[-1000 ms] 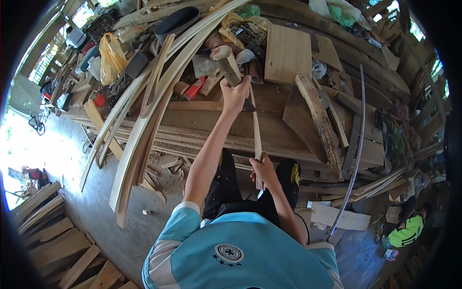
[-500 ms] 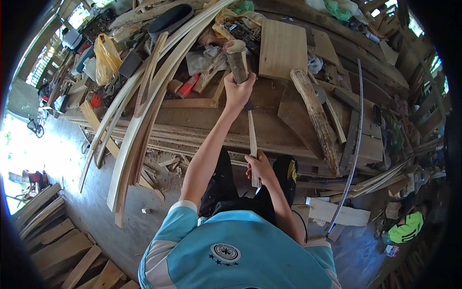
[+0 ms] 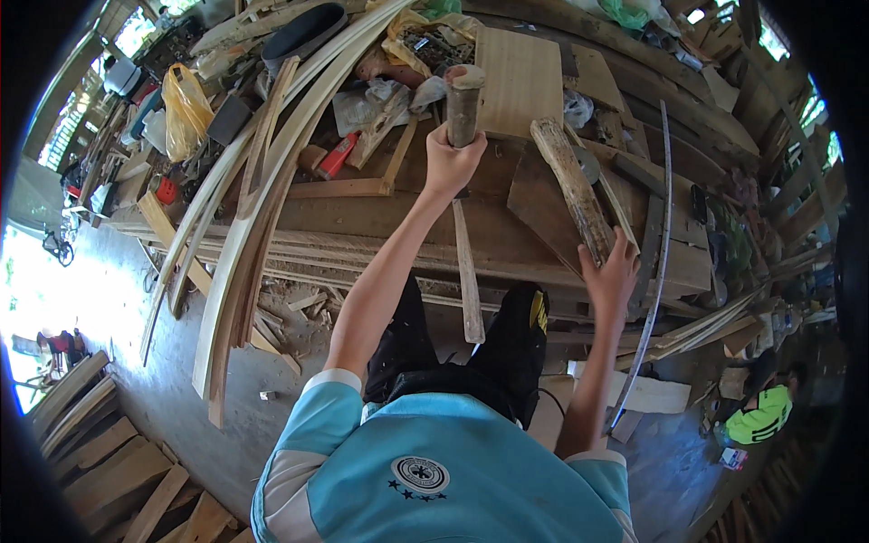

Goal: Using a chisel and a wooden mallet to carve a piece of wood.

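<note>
My left hand point(image 3: 448, 158) is closed round a short, thick, round wooden piece point(image 3: 463, 115) held upright over the bench point(image 3: 344, 213). Below that hand a pale narrow wooden strip point(image 3: 466, 271) points toward me, its upper end by a small dark piece partly hidden by the hand; I cannot tell what that piece is. My right hand point(image 3: 608, 271) has its fingers apart at the near end of a rough, bark-edged stick point(image 3: 572, 181) lying to the right, seemingly touching it.
Long bent slats point(image 3: 235, 271) overhang the bench's left. A square board point(image 3: 516, 81), yellow bag point(image 3: 186, 109) and red tool point(image 3: 339, 156) lie among clutter. A long thin strip point(image 3: 663, 235) stands right. Another person point(image 3: 760, 412) is low at lower right. Stacked planks point(image 3: 118, 462) fill lower left.
My right hand has let go of the pale strip and moved up and right to the rough stick. My left hand has risen slightly, still holding the round piece.
</note>
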Demonstrator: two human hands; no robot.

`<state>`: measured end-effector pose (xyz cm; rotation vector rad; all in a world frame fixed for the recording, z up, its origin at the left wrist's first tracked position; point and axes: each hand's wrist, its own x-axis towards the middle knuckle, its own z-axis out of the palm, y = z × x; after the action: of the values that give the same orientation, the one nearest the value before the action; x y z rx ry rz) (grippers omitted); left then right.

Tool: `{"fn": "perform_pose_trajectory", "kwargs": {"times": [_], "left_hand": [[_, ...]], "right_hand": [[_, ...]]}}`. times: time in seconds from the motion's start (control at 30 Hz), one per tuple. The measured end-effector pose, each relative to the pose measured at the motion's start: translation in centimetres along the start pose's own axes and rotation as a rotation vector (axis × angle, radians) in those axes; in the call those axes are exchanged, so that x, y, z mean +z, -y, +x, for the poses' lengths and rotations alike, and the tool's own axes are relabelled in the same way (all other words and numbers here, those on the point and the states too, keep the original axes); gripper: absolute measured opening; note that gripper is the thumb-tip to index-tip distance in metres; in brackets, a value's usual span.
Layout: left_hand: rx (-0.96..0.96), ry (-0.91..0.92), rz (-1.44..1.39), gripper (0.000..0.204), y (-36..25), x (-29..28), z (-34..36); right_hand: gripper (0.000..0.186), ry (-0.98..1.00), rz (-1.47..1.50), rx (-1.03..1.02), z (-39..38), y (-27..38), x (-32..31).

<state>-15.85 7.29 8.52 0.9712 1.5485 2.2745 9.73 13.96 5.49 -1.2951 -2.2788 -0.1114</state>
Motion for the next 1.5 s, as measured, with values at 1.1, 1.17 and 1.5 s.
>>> {"fn": "perform_pose_trajectory", "kwargs": {"times": [1.1, 1.17, 1.5], "left_hand": [[0.054, 0.117, 0.116, 0.017, 0.0, 0.9, -0.4], [0.053, 0.119, 0.110, 0.017, -0.1, 0.9, -0.4], [0.033, 0.128, 0.080, 0.018, 0.2, 0.7, -0.2]], "right_hand": [[0.079, 0.266, 1.197, -0.431, 6.5, 5.7, -19.2], [0.078, 0.164, 1.119, -0.464, 6.3, 5.9, -18.8], [0.075, 0.349, 1.148, -0.522, 6.6, 5.2, -18.6]]}}
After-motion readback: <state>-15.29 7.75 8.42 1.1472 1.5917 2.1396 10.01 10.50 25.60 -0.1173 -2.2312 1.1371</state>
